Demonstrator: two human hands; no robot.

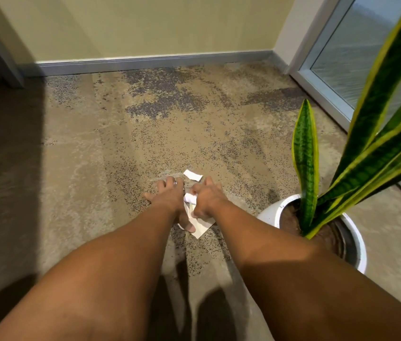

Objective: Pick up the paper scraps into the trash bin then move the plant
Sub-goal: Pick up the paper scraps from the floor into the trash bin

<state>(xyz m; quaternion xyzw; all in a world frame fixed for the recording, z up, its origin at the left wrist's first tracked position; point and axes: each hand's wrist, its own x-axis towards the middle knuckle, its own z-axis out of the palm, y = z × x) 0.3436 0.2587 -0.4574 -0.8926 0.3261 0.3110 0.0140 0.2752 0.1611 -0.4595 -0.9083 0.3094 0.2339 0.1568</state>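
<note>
Right hand [205, 196] grips paper scraps [191, 198] (left hand [170, 193] spread on carpet [96, 156]).

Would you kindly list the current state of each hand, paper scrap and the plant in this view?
Left hand: fingers spread, pressing flat on the carpet.
Right hand: curled, gripping a crumpled scrap.
Flat scrap: lying on the carpet, partly under both hands.
Small scrap: loose on the carpet, just beyond the fingers, untouched.
Plant: upright in its white pot, not yet moved.
Trash bin: not in view.
</note>
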